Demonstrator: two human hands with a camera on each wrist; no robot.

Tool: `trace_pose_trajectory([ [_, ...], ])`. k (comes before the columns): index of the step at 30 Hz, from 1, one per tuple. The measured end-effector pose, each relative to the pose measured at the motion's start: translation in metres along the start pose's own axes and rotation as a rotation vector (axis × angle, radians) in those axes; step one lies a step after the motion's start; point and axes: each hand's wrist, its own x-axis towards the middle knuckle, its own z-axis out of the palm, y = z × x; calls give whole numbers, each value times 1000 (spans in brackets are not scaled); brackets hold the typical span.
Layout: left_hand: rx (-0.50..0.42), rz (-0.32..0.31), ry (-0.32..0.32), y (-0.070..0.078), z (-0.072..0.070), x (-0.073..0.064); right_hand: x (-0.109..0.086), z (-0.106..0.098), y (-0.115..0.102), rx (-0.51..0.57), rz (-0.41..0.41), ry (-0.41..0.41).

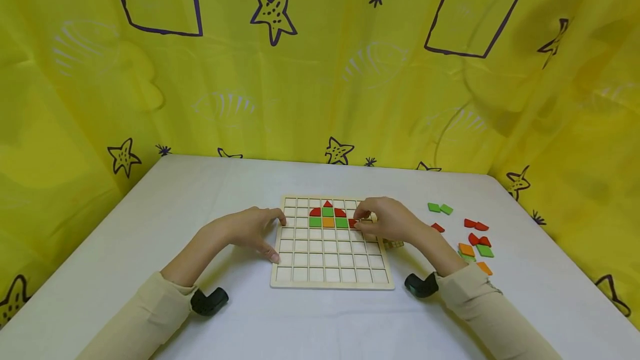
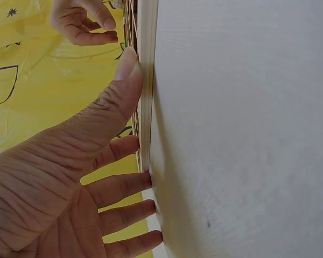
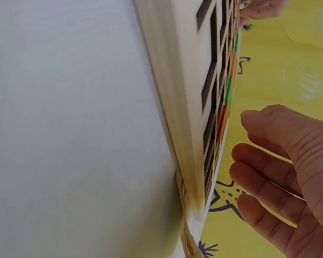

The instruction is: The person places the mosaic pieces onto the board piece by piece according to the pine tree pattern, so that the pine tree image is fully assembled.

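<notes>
A wooden grid board point(image 1: 300, 281) lies on the white table with several coloured tiles set in its upper rows. Among them are an orange square point(image 1: 328, 222), a green square point(image 1: 315, 222) and a small red triangle point(image 1: 327, 204). My left hand point(image 1: 252, 231) rests against the board's left edge, its thumb point(image 2: 129, 67) and fingers spread along the wooden rim. Over the right side, my right hand point(image 1: 387, 219) hovers with loosely bent fingers beside a red tile point(image 1: 352, 223) lying in the grid. Nothing shows between the right fingertips in the right wrist view.
Right of the board lie loose tiles: green squares point(image 1: 434, 207), red pieces point(image 1: 476, 225), and orange squares point(image 1: 466, 249) near another green square point(image 1: 484, 250). A patterned item point(image 1: 395, 244) sticks out from the board's right edge. Yellow patterned cloth point(image 1: 320, 71) hangs behind the table.
</notes>
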Motion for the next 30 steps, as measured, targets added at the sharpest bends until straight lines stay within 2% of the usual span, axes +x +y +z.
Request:
trace_pose_trajectory([
  [12, -5, -4, -3, -1, 0, 1, -32, -22, 19, 44, -8, 114],
  [18, 2, -8, -4, 0, 0, 1, -50, -33, 32, 28, -3, 160],
  [25, 7, -3, -5, 0, -1, 1, -70, -43, 47, 1, 88, 139],
  [30, 1, -9, -8, 0, 0, 1, -84, -47, 61, -9, 115, 112],
])
